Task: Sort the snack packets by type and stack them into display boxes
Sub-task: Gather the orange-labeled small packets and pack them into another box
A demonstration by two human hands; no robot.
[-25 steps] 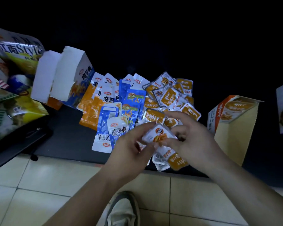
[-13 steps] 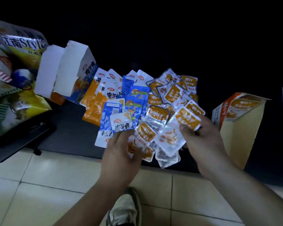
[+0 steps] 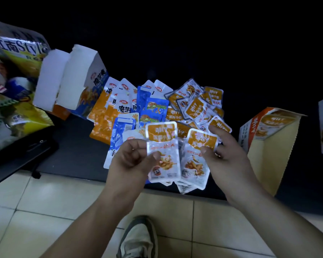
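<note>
A dark worktop runs across the head view, its near edge meeting a pale tiled floor where a grey shoe shows. The room behind is black.

Loose snack packets fan out on the worktop: orange packets to the left, blue packets in the middle and orange-topped fish packets to the right. Two white boxes lean at the left beside large crisp bags. An open display box stands at the right.

Above the near edge, the left hand pinches a clear packet between thumb and curled fingers. The right hand thumbs a second packet just beside it, forefinger raised. Both hide part of the pile.
</note>
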